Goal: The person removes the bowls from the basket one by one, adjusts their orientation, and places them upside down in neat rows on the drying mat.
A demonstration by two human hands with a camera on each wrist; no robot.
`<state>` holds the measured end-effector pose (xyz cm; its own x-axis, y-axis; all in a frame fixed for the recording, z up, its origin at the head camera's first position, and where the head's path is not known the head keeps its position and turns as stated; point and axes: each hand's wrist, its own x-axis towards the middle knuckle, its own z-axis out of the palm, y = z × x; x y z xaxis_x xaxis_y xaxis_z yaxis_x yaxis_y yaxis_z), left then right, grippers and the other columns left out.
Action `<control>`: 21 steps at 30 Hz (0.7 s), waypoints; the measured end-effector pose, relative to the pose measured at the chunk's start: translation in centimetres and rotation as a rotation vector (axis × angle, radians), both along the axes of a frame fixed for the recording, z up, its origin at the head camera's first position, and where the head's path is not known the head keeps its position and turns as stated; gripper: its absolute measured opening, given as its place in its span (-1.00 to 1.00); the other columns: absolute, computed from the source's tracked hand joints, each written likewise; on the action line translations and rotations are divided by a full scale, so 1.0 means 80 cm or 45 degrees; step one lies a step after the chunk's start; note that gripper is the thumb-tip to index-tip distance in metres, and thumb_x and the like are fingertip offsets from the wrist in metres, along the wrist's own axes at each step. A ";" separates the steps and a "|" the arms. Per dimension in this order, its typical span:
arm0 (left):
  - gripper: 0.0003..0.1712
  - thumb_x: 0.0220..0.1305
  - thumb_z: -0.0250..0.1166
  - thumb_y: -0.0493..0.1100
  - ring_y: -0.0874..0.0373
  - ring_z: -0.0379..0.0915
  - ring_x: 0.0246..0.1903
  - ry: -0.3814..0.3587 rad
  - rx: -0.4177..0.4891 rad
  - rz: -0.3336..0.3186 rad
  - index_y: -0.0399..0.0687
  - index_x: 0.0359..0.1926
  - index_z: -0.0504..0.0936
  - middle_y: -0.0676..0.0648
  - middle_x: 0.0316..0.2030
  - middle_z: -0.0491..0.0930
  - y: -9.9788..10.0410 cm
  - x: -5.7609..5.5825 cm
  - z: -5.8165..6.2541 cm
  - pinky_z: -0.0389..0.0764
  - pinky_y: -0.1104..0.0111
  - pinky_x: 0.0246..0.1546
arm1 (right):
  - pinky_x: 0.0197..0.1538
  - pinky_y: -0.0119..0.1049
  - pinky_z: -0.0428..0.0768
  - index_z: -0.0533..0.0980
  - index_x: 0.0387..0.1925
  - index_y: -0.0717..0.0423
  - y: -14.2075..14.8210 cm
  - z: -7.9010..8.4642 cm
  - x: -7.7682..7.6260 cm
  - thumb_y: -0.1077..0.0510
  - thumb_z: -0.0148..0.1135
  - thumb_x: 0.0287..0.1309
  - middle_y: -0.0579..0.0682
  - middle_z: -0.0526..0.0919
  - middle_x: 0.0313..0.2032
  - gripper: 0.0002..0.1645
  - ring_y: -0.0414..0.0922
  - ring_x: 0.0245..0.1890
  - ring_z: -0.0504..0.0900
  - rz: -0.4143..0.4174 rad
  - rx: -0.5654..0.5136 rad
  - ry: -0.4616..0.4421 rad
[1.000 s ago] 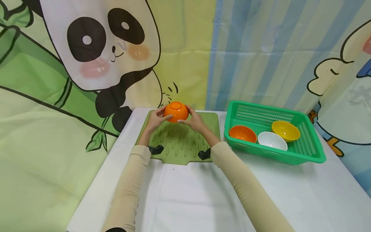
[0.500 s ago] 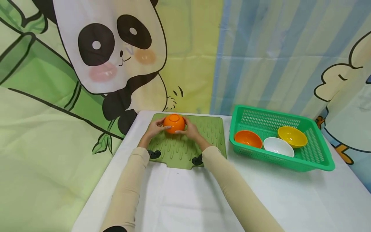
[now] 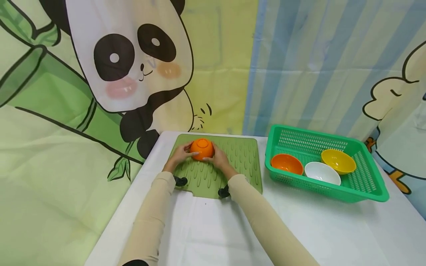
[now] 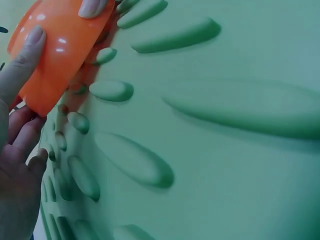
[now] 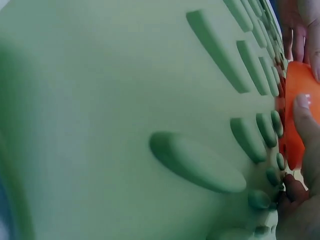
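An orange bowl [image 3: 203,149] is upside down, its foot ring facing up, close over the ribbed green drying mat [image 3: 239,159]. My left hand [image 3: 181,153] grips its left side, thumb on the outer wall and fingers round the rim. From the other side my right hand [image 3: 219,157] holds it the same way. In the left wrist view the bowl [image 4: 65,55] has its rim right at the mat's raised ribs. The right wrist view shows the bowl [image 5: 297,115] at the far edge, both thumbs against its wall.
Right of the mat stands a green perforated basket [image 3: 327,192]. Inside it sit another orange bowl [image 3: 287,164], a white bowl [image 3: 322,173] and a yellow bowl [image 3: 338,161]. A white cloth [image 3: 206,236] covers the table, and a printed panda curtain [image 3: 226,92] hangs behind.
Both hands have lowered the upside-down orange bowl toward the mat. The head view has shifted a little, so the basket and mat appear lower and further right.
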<state>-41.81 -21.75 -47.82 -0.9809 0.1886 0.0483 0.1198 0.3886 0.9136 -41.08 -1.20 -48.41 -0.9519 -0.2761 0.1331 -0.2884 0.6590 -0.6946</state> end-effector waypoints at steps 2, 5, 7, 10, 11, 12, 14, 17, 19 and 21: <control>-0.14 0.11 0.34 -0.17 -0.04 0.09 0.29 -0.013 0.008 -0.012 -0.21 0.37 0.12 -0.22 0.32 0.13 0.001 0.004 0.002 0.24 0.24 0.23 | 0.25 -0.05 0.28 -0.04 0.42 0.08 -0.002 0.000 0.003 -0.10 0.33 -0.02 0.19 0.27 0.27 0.09 0.09 0.23 0.29 -0.017 0.015 -0.014; -0.14 0.13 0.32 -0.19 -0.07 0.06 0.30 -0.011 0.009 -0.031 -0.22 0.37 0.10 -0.25 0.33 0.10 0.001 0.006 0.001 0.23 0.21 0.23 | 0.23 -0.05 0.31 -0.05 0.42 0.06 -0.003 0.000 0.005 -0.11 0.32 -0.01 0.19 0.30 0.25 0.09 0.10 0.21 0.32 -0.032 0.050 -0.032; -0.15 0.13 0.32 -0.19 -0.07 0.06 0.30 -0.012 0.007 -0.030 -0.23 0.37 0.10 -0.26 0.33 0.10 0.001 0.007 0.000 0.23 0.21 0.23 | 0.22 -0.04 0.32 -0.04 0.42 0.08 -0.003 0.001 0.005 -0.11 0.32 -0.01 0.21 0.31 0.24 0.09 0.11 0.19 0.34 -0.030 0.066 -0.026; -0.15 0.14 0.32 -0.18 -0.07 0.08 0.29 0.011 -0.027 -0.029 -0.25 0.37 0.10 -0.25 0.32 0.11 0.001 0.005 -0.006 0.25 0.21 0.23 | 0.20 -0.04 0.35 -0.05 0.42 0.09 -0.003 0.000 0.006 -0.12 0.31 0.00 0.22 0.33 0.23 0.09 0.12 0.17 0.36 -0.028 0.096 -0.024; -0.15 0.14 0.32 -0.17 -0.07 0.09 0.29 0.018 -0.040 -0.031 -0.27 0.36 0.10 -0.25 0.32 0.11 0.001 0.005 -0.006 0.25 0.21 0.23 | 0.20 -0.04 0.35 -0.05 0.42 0.09 -0.003 0.000 0.006 -0.13 0.31 0.00 0.21 0.32 0.23 0.09 0.11 0.17 0.36 -0.026 0.104 -0.025; -0.16 0.15 0.31 -0.17 -0.07 0.09 0.28 0.022 -0.052 -0.029 -0.27 0.36 0.10 -0.25 0.32 0.11 0.000 0.005 -0.007 0.25 0.21 0.23 | 0.20 -0.04 0.35 -0.05 0.42 0.09 -0.003 0.000 0.006 -0.13 0.30 0.01 0.21 0.32 0.23 0.09 0.11 0.17 0.36 -0.023 0.115 -0.027; -0.16 0.16 0.30 -0.15 -0.08 0.10 0.28 0.031 -0.084 -0.034 -0.30 0.36 0.10 -0.26 0.32 0.11 0.000 0.005 -0.008 0.24 0.20 0.23 | 0.20 -0.05 0.34 -0.06 0.42 0.09 -0.002 0.000 0.007 -0.15 0.28 0.02 0.20 0.31 0.25 0.08 0.10 0.19 0.34 -0.021 0.131 -0.035; -0.15 0.17 0.30 -0.12 -0.09 0.10 0.28 0.031 -0.111 -0.038 -0.31 0.36 0.09 -0.27 0.32 0.11 0.000 0.005 -0.008 0.24 0.19 0.23 | 0.23 -0.06 0.31 -0.08 0.43 0.09 -0.002 0.000 0.005 -0.15 0.26 0.04 0.18 0.28 0.27 0.08 0.10 0.21 0.31 -0.009 0.133 -0.064; -0.15 0.17 0.30 -0.11 -0.08 0.09 0.28 0.024 -0.117 -0.042 -0.31 0.36 0.09 -0.26 0.32 0.10 -0.001 0.004 -0.008 0.23 0.20 0.23 | 0.24 -0.04 0.30 -0.08 0.43 0.09 -0.002 0.000 0.003 -0.15 0.27 0.04 0.20 0.27 0.27 0.08 0.11 0.22 0.30 0.000 0.114 -0.078; -0.14 0.16 0.30 -0.10 -0.07 0.08 0.29 0.012 -0.113 -0.044 -0.30 0.36 0.08 -0.26 0.33 0.10 -0.002 0.002 -0.008 0.23 0.21 0.24 | 0.24 -0.03 0.29 -0.10 0.43 0.08 -0.002 0.000 0.001 -0.17 0.26 0.04 0.21 0.26 0.27 0.09 0.12 0.22 0.30 0.008 0.107 -0.101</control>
<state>-41.64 -21.87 -48.47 -0.9734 0.2260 0.0391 0.1427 0.4634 0.8746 -41.03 -1.32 -48.44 -0.9567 -0.2893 0.0333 -0.2389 0.7141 -0.6580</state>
